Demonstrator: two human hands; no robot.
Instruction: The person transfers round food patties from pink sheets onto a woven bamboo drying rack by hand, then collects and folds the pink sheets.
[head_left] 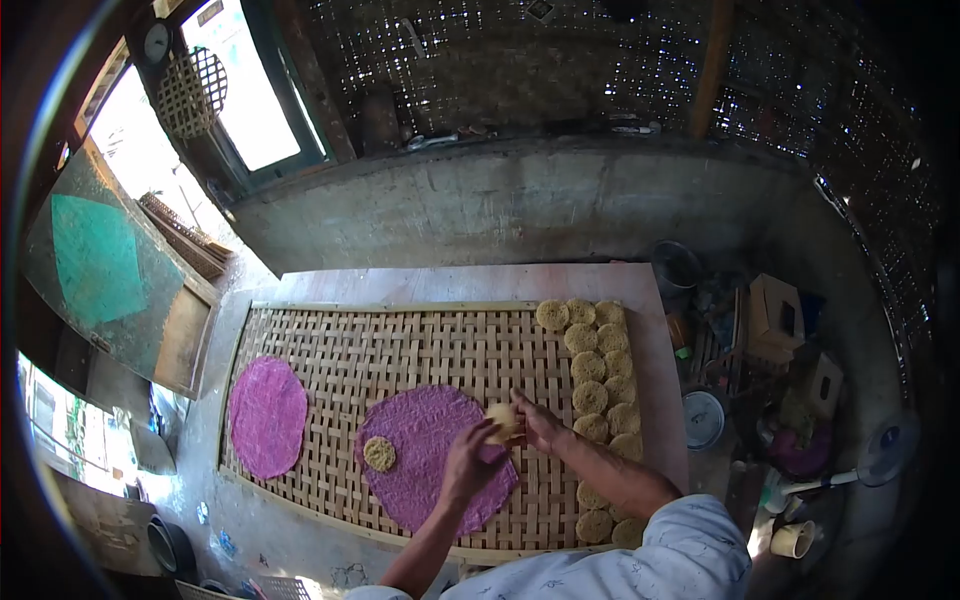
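Note:
A pale round disc (501, 419) is held up between both hands over the right edge of a purple round sheet (415, 430). My left hand (474, 460) has its fingers closed on the disc's near side. My right hand (541, 426) grips it from the right, its fingertips partly hidden. On the purple sheet's left part lies a rough, yellowish-brown disc (380, 454). Under it all is a woven bamboo rack (420, 345). Several similar yellowish discs (589, 397) are laid in columns along the rack's right side, some hidden behind my right arm.
A pink-purple round sheet (268, 417) lies on the rack's left end. The rack rests on a pale table (455, 283) before a low concrete wall (480, 210). To the right are a cardboard box (775, 315), a lidded bucket (703, 420) and a fan (888, 450).

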